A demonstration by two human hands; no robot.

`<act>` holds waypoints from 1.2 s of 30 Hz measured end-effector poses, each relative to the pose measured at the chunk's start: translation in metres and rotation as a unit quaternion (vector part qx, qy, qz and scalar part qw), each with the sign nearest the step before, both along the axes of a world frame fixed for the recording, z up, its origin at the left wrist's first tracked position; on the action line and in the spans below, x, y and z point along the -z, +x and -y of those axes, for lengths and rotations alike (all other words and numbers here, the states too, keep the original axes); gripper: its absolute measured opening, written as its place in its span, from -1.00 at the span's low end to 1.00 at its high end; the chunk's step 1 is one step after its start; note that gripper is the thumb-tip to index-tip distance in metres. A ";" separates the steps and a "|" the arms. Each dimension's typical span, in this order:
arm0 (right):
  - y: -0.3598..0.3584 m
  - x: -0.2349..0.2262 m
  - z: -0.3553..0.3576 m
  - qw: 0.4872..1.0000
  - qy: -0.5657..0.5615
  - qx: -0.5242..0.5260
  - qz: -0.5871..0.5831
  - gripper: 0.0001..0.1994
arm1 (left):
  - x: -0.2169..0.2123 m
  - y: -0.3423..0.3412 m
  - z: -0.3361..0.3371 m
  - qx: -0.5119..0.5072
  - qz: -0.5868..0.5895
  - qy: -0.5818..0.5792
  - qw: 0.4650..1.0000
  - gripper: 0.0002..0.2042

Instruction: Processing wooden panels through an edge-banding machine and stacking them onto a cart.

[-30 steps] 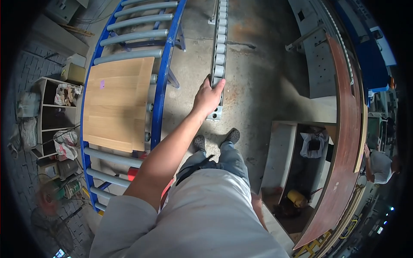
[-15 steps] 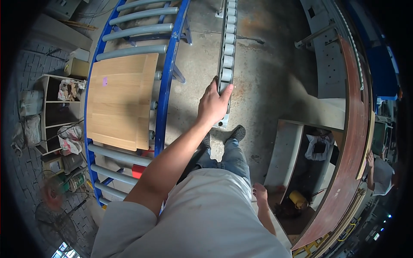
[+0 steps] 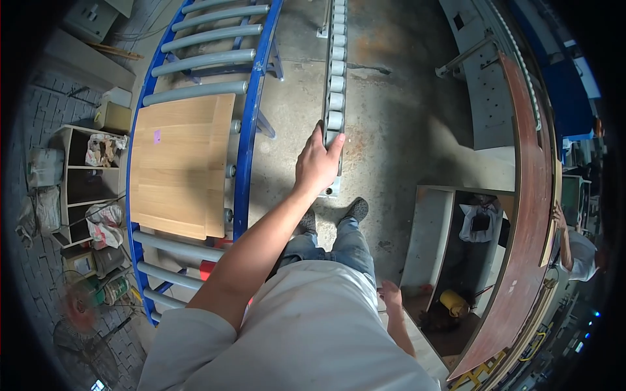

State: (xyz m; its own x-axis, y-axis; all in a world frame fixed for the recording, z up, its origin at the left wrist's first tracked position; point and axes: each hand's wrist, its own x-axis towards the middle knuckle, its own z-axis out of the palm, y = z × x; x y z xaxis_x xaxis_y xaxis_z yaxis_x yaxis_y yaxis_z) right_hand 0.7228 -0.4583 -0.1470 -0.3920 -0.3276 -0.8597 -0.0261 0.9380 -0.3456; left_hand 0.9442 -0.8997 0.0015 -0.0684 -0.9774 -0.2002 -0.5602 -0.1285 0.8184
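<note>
My left hand (image 3: pixel 317 159) is wrapped around the near end of a narrow roller track (image 3: pixel 337 85), a dark rail with a row of small white rollers. The thumb lies along its right side and the fingers go down the left. My right hand (image 3: pixel 391 294) hangs low beside my hip, its fingers loosely apart and nothing visible in them. To the left, a light wood panel (image 3: pixel 179 166) with a small purple mark lies flat on a conveyor of grey rollers (image 3: pixel 212 62) in a blue frame (image 3: pixel 248 150).
A worn reddish-brown board edge (image 3: pixel 499 280) curves along the right, above an open cabinet (image 3: pixel 424 241) holding a yellow container (image 3: pixel 453 303). Another person (image 3: pixel 577 254) stands at the far right. A shelf unit (image 3: pixel 85 186) and a fan (image 3: pixel 81 345) are at the left.
My view has shifted slightly, so the panel and conveyor sit a little lower in the picture. My left hand keeps its hold on the roller track; my right hand's fingers have loosened a little.
</note>
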 end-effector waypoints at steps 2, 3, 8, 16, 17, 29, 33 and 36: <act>0.003 0.007 -0.010 0.996 -0.060 -0.042 -0.056 -0.68 | -0.009 -0.004 -0.003 0.009 0.005 -0.026 1.000 -0.36; 0.007 0.000 -0.004 0.999 -0.025 0.005 -0.028 -0.65 | -0.011 -0.001 -0.003 0.016 0.007 -0.043 0.999 -0.33; 0.015 -0.008 0.000 0.997 -0.008 0.071 -0.029 -0.62 | -0.011 -0.006 -0.002 0.057 0.081 -0.172 0.980 -0.39; 0.024 -0.025 0.011 0.996 -0.045 0.043 -0.071 -0.59 | -0.011 -0.003 0.004 0.111 0.205 -0.244 0.941 -0.40; 0.024 -0.027 0.012 0.994 -0.053 0.057 -0.076 -0.59 | -0.010 -0.005 0.004 0.116 0.203 -0.250 0.940 -0.39; 0.033 -0.003 -0.008 0.985 -0.092 0.111 -0.098 -0.60 | -0.013 -0.008 0.000 0.124 0.178 -0.277 0.936 -0.44; 0.042 0.015 -0.020 0.988 -0.052 0.132 -0.066 -0.61 | -0.016 -0.002 0.001 0.142 0.224 -0.300 0.916 -0.50; 0.047 0.023 -0.030 0.984 -0.041 0.167 -0.049 -0.63 | -0.018 -0.007 -0.002 0.143 0.217 -0.294 0.920 -0.52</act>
